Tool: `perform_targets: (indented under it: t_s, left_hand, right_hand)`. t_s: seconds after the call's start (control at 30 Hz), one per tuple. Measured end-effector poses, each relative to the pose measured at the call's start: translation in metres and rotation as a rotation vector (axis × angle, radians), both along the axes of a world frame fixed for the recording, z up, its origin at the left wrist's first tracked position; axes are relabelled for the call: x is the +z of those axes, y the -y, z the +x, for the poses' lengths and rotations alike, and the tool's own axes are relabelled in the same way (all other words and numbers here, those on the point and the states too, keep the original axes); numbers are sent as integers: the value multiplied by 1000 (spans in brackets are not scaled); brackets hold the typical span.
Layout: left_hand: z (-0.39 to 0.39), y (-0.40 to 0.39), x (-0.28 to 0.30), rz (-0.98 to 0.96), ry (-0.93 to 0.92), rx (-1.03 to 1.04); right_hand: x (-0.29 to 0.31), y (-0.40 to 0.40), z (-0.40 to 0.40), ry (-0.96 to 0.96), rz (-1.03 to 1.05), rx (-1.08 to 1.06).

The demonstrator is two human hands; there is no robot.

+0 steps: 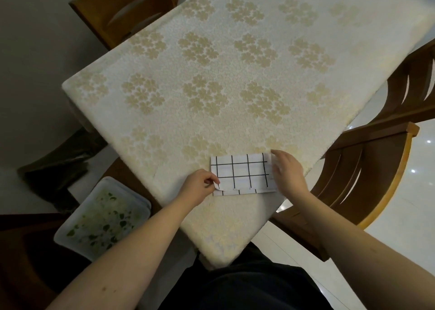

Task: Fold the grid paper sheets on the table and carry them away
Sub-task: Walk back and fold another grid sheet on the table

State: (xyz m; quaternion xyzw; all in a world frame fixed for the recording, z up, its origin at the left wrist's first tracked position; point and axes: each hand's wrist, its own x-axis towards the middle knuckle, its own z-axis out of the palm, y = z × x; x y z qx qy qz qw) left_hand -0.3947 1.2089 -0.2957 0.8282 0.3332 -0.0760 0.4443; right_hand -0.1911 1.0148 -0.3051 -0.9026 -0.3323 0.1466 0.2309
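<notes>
**Squaring up the fold at the table's near edge**

The table (235, 74), covered in a cream flowered cloth, is filling most of the view, with wooden chairs (367, 168) standing round it. The grid paper (242, 174) is lying flat near the table's near edge, already doubled over, with a strip of a lower layer showing along its near side.

The left hand (200, 185) is pinching the paper's near left corner between thumb and curled fingers. The right hand (287, 171) is resting on the paper's right end, fingers only loosely bent; whether it is gripping the edge cannot be told.

To fold well, the edges probably want lining up before the crease is pressed, since the layers are sitting offset.

Beside the table on the left, a lidded plastic box (103, 218) is holding something pale and green, too blurred to name.
</notes>
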Motion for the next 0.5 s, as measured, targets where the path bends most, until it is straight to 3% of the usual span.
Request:
perform_targets:
  t_s: [0.1, 0.3, 0.4, 0.5]
  left_hand:
    - [0, 0, -2, 29, -17, -40]
    - [-1, -4, -5, 25, -134, -222]
    - [4, -5, -3, -33, -77, -104]
    - [12, -7, -6, 31, -8, 68]
  right_hand:
    - [-5, -28, -8, -13, -30, 45]
    - [5, -67, 9, -13, -327, 176]
    - [13, -79, 22, -11, -465, 252]
    - [18, -87, 29, -8, -561, 316]
